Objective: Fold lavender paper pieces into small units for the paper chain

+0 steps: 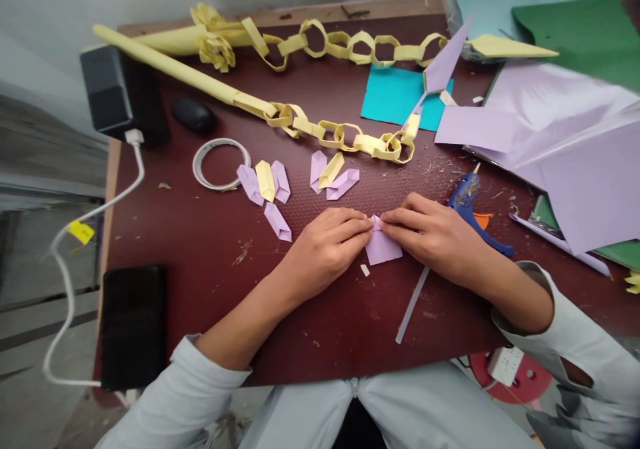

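Observation:
A small purple piece of paper [384,248] lies on the dark red table, its top corners folded inward to a point. My left hand [333,239] presses its fingertips on the paper's upper left edge. From the other side, the closed fingers of my right hand [425,232] hold the upper right edge. Just beyond my hands are folded purple and yellow paper pieces [331,170], with another group of folded pieces [266,182] farther left. The blue glue gun [466,199] lies beside my right hand, and a glue stick [413,306] extends below it.
Two yellow paper chains [345,136] on rolled sticks cross the back. A tape roll [197,164], black mouse [194,114], black power bank [116,92] and black phone [134,326] lie left. Purple sheets [595,176], a turquoise sheet [387,99] and a green sheet [590,42] lie right and behind.

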`<move>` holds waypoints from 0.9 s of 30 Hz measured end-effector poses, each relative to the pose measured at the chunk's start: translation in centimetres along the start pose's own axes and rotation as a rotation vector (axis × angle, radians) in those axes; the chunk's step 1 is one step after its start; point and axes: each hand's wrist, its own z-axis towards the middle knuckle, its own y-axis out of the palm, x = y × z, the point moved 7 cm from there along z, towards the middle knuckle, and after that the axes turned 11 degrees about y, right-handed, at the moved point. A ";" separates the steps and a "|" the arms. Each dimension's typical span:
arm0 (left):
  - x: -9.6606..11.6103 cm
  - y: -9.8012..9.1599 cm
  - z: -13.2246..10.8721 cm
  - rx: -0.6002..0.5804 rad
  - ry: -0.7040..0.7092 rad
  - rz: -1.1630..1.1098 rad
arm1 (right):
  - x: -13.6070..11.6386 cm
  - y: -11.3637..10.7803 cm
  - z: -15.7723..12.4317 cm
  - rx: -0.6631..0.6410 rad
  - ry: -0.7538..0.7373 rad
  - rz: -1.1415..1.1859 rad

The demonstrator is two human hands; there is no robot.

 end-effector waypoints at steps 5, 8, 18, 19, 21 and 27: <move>-0.1 0.0 0.0 -0.014 0.026 -0.020 | -0.3 0.0 0.0 -0.041 -0.010 -0.056; 0.1 -0.2 0.3 -0.020 0.060 0.000 | -0.3 0.0 -0.1 -0.045 -0.011 -0.063; 0.4 -0.1 0.3 -0.017 0.083 -0.006 | -0.2 0.3 -0.2 -0.066 0.004 -0.087; 0.4 -0.1 0.3 -0.017 0.085 -0.011 | -0.2 0.4 -0.2 -0.069 0.005 -0.089; 0.4 -0.1 0.3 -0.027 0.082 -0.025 | -0.2 0.4 -0.2 -0.079 0.007 -0.084; 0.6 0.0 0.5 -0.072 0.121 -0.013 | -0.4 0.3 -0.3 -0.078 -0.001 -0.138</move>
